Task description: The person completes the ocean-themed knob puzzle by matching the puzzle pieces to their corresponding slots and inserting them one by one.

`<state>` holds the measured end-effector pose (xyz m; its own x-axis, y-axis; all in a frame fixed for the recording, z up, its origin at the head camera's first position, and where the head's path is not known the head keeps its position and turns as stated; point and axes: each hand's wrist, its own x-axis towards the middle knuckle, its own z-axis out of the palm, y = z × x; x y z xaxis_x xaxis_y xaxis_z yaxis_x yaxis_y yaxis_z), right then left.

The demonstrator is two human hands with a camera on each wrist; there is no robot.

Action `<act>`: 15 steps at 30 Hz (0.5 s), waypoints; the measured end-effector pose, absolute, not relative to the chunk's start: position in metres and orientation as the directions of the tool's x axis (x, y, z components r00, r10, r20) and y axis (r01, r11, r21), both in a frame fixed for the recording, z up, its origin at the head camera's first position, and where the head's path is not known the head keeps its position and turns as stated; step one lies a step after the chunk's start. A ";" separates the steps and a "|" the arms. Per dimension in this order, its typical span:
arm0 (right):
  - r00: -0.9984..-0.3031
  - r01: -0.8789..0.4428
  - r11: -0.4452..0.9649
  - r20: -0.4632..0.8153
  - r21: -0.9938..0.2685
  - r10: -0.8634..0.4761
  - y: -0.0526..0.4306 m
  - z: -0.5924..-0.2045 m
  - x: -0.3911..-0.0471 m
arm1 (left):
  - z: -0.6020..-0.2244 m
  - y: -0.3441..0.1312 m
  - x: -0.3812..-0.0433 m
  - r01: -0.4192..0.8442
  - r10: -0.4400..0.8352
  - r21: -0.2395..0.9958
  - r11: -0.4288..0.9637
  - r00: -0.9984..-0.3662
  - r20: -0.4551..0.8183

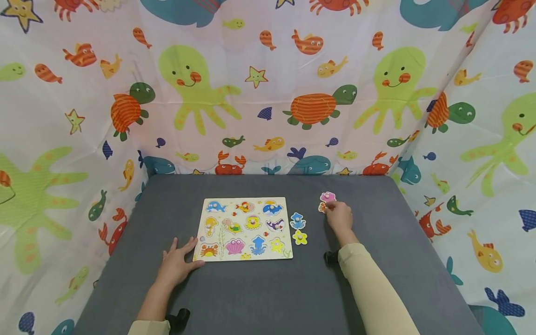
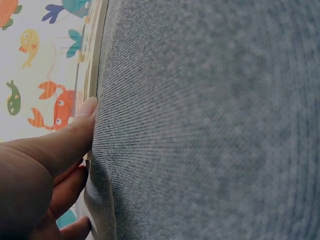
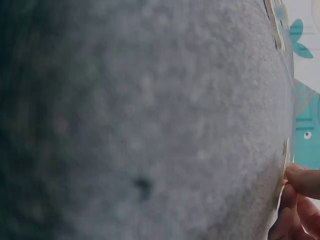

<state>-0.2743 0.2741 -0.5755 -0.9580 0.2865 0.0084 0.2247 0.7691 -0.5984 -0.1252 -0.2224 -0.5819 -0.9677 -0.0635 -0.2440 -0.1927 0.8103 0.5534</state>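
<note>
A wooden sea-animal puzzle board (image 1: 268, 227) lies flat on the grey table. My left hand (image 1: 177, 263) rests at its lower left corner, fingers spread, with the thumb and index finger touching the edge. To the right of the board, my right hand (image 1: 340, 216) pinches an orange crab puzzle piece (image 1: 322, 207), partly hidden by the fingertips. Just beyond it lies a pink shell piece (image 1: 328, 197). Between the board and this hand are a blue squid piece (image 1: 298, 221) and a yellow star piece (image 1: 299, 237). In the right wrist view, the fingertips (image 3: 296, 172) meet at a thin edge.
Grey cloth covers the table (image 1: 259, 298). A curtain (image 1: 268, 60) printed with sea animals stands behind and along both sides. Dark wrist cameras, such as the left one (image 1: 179, 320), hang under each wrist.
</note>
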 end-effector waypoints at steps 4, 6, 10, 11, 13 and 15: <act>-0.958 0.229 0.773 0.004 -0.592 0.287 0.276 -0.573 -0.272 | -0.582 -0.222 -0.125 -0.184 -0.054 0.557 0.810 -0.969 -0.241; -0.956 0.239 0.771 -0.003 -0.590 0.294 0.275 -0.571 -0.271 | -0.582 -0.222 -0.125 -0.182 -0.050 0.561 0.808 -0.969 -0.243; -0.954 0.244 0.767 -0.003 -0.593 0.301 0.270 -0.566 -0.267 | -0.581 -0.223 -0.125 -0.193 -0.053 0.566 0.801 -0.966 -0.253; -0.954 0.240 0.767 0.002 -0.595 0.300 0.268 -0.564 -0.266 | -0.581 -0.223 -0.125 -0.194 -0.054 0.567 0.800 -0.966 -0.254; -0.959 0.220 0.770 0.013 -0.599 0.284 0.263 -0.561 -0.264 | -0.581 -0.223 -0.125 -0.194 -0.054 0.567 0.801 -0.966 -0.254; -0.966 0.197 0.775 0.018 -0.600 0.259 0.260 -0.559 -0.262 | -0.581 -0.223 -0.125 -0.191 -0.051 0.565 0.803 -0.966 -0.254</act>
